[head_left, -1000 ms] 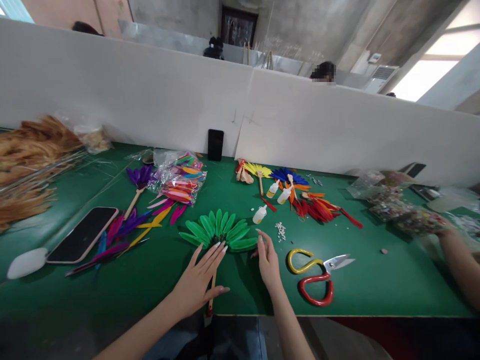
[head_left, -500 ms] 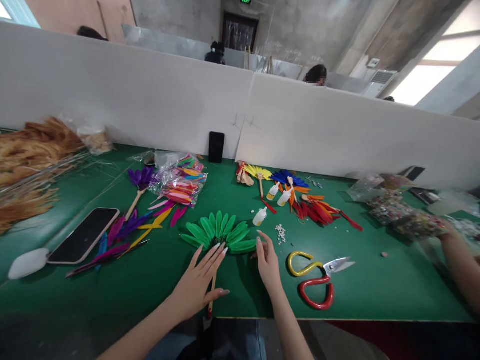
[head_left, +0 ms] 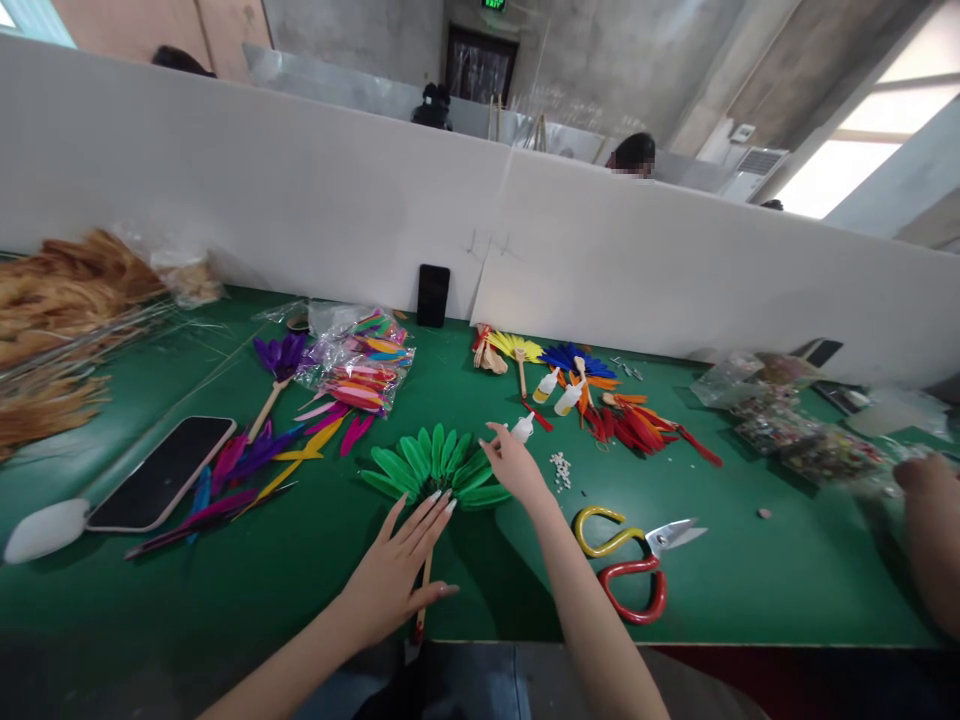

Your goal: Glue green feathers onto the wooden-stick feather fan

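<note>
a: where is the green feather fan (head_left: 431, 455), and what are the hands doing to it?

b: it lies spread on the green surface (head_left: 750, 580), right in front of the person, with its wooden handle (head_left: 427, 572) pointing back toward the near edge. the left hand (head_left: 382, 580) rests across the base, fingers stretched and a little apart, pressing from above rather than gripping, thumb well out to the side by the handle

a: and the right hand (head_left: 517, 470)?

b: over by the right-hand feathers, fingers partly curled, close to a small white bottle (head_left: 524, 428). i can't tell whether they pinch anything or touch a feather

a: how do you reckon the fan would handle?

b: very light, i'd say. the feathers look soft and bendy toward the tips, easily creased or knocked out of line, while the handle looks stiff. i'd take it by the handle, or steady it at the base where the quills meet, and leave the tips alone. it could slide on that smooth top if nothing pinned it

a: anything else close by?

b: a little cluster of white beads (head_left: 560, 470) just past the right wrist, and scissors (head_left: 651, 560) with one yellow and one red grip, lying open to the right of that forearm
</note>
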Demonstrator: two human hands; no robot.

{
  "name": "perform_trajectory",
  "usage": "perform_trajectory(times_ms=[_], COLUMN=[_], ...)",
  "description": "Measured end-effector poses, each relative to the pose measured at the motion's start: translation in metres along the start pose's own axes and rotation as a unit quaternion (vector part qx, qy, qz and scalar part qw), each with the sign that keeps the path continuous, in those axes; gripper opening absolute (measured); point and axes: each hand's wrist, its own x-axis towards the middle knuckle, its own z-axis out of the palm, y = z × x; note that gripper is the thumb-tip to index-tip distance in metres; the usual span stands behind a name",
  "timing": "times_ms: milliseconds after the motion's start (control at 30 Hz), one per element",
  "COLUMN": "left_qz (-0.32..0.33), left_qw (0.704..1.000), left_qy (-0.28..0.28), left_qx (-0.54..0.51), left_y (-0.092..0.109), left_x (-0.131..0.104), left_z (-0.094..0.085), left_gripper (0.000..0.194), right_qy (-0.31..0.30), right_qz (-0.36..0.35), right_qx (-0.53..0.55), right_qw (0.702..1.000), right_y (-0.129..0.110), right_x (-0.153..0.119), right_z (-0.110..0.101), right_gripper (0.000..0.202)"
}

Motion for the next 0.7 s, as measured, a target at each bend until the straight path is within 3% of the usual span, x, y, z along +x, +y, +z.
perform_trajectory(times_ms=[700], left_qz=[-0.010], left_qw=[1.000], left_qy=[0.016], left_qx=[0.007], left_y=[-0.004], left_x=[0.003], left_z=[0.005], left_gripper=[0.076], right_qy=[-0.049], right_qz=[-0.033], right_qx=[0.004], right_qw=[0.998], right_y=[0.000], right_x=[0.022], right_z=[0.009], right_gripper=[0.020])
